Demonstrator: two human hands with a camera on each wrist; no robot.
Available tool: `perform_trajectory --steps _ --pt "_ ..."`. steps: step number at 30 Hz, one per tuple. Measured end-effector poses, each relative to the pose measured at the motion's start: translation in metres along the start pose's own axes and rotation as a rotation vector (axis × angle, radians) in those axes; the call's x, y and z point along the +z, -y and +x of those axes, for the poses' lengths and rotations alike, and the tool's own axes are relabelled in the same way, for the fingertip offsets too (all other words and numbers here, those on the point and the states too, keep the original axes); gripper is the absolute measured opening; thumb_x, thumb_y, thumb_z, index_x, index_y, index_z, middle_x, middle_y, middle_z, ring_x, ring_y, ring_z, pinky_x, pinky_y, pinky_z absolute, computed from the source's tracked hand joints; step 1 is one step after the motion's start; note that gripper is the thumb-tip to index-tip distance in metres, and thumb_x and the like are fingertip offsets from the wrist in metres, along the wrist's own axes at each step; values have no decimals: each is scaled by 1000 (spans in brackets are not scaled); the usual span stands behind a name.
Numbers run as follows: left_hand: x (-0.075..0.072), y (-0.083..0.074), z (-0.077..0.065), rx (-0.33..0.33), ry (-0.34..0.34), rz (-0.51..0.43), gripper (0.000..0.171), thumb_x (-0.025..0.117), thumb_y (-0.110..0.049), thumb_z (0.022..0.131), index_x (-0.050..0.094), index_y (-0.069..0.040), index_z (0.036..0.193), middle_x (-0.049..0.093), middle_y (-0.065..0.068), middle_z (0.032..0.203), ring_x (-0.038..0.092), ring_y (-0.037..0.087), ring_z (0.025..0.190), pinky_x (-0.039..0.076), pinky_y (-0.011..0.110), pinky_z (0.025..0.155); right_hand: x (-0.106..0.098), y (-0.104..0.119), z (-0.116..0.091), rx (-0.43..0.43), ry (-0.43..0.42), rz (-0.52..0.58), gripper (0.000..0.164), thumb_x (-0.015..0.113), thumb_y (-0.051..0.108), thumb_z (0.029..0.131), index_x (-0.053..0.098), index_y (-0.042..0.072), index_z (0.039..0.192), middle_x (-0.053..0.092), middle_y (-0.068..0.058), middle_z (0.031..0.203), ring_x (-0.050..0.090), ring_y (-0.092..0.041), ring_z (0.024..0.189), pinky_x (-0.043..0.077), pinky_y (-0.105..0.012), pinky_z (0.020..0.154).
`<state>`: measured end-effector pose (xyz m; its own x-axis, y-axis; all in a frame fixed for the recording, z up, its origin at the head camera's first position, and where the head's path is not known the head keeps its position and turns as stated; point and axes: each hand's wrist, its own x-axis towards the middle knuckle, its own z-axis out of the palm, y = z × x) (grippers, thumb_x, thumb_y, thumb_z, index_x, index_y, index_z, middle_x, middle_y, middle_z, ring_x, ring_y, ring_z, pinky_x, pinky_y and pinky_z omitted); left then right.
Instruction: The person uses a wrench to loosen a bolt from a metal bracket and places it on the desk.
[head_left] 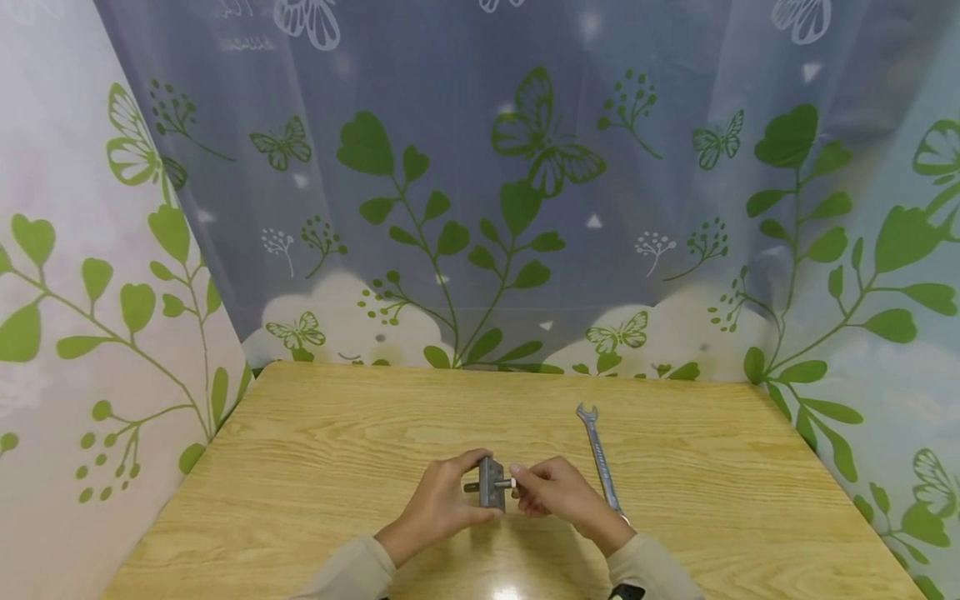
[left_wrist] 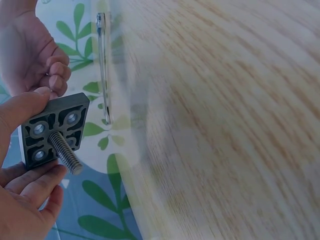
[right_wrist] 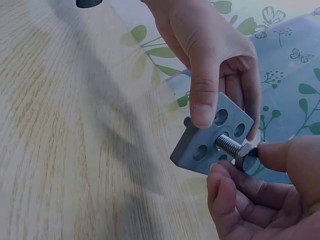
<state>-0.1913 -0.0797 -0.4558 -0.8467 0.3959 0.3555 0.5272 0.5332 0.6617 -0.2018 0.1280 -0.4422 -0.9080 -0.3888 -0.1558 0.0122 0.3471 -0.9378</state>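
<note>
My left hand (head_left: 438, 500) holds a small square grey metal plate (head_left: 486, 479) by opposite edges, thumb on one and fingers on the other. The plate has several round holes, seen in the right wrist view. A threaded hex bolt (right_wrist: 229, 145) passes through its middle. From the plate's ribbed side, the bolt's threaded end (left_wrist: 66, 154) sticks out in the left wrist view. With thumb and fingers, my right hand (head_left: 558, 493) pinches the hex head (right_wrist: 246, 157), which stands apart from the plate's face.
A combination wrench (head_left: 598, 458) lies on the wood-grain table (head_left: 337, 433), just beyond my right hand and running back from that wrist. Printed curtains (head_left: 465, 250) with leaves and butterflies hang behind the table and along both sides.
</note>
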Motion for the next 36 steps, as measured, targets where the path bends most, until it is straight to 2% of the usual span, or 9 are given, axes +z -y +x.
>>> perform_trajectory --steps 5,9,12,16,19,24,29,33,36 --pt "0 1 0 1 3 4 68 89 -18 66 59 4 123 68 16 114 66 29 105 55 42 88 -2 3 -1 -20 -10 -30 37 60 29 95 68 -8 94 66 -6 74 65 -17 67 59 -38 68" --pt "0 0 0 3 8 8 68 89 -18 66 59 3 124 68 15 114 66 28 104 55 41 88 -5 3 0 -82 -31 -75 23 72 16 87 68 -3 100 66 -6 82 64 -18 76 58 -35 69" --pt "0 -1 0 -2 13 5 68 89 -18 66 58 2 124 68 15 115 66 28 104 55 41 88 -6 4 -1 -142 -66 -112 22 76 7 80 69 -2 99 67 -4 84 62 -14 77 56 -30 66" --pt "-1 -2 1 -9 13 -3 69 88 -18 66 58 3 125 67 16 116 65 29 105 55 42 89 -8 5 -1 -213 -82 -142 21 76 0 78 71 -3 97 69 -3 85 63 -12 76 56 -27 65" --pt "-2 -2 2 -8 15 -10 70 88 -18 67 57 4 125 66 16 117 65 30 106 54 42 90 -8 5 0 -216 -74 -148 21 76 0 78 71 -2 98 69 -4 88 63 -14 77 56 -27 66" --pt "-5 -1 3 -8 12 -4 71 89 -19 66 58 3 125 67 15 118 64 29 107 54 42 91 -9 5 2 -187 -33 -143 29 75 4 81 68 -2 108 69 -9 95 64 -19 84 57 -30 70" --pt "-7 0 4 -16 9 10 71 89 -18 66 58 3 126 66 16 118 65 29 106 55 42 89 -12 8 -2 -113 33 -88 41 69 22 90 61 -6 119 68 -13 101 66 -27 90 58 -40 78" --pt "-8 0 5 -3 4 20 69 89 -17 66 58 4 124 67 16 116 65 29 105 55 41 89 -11 6 -1 -42 52 -1 46 58 33 96 64 -10 110 68 -13 94 67 -31 87 58 -40 80" --pt "-8 0 4 8 -3 26 68 89 -16 65 59 4 123 67 16 115 66 28 104 55 40 88 -8 4 1 -9 47 32 49 52 37 99 66 -10 102 68 -12 89 67 -25 81 59 -39 78"
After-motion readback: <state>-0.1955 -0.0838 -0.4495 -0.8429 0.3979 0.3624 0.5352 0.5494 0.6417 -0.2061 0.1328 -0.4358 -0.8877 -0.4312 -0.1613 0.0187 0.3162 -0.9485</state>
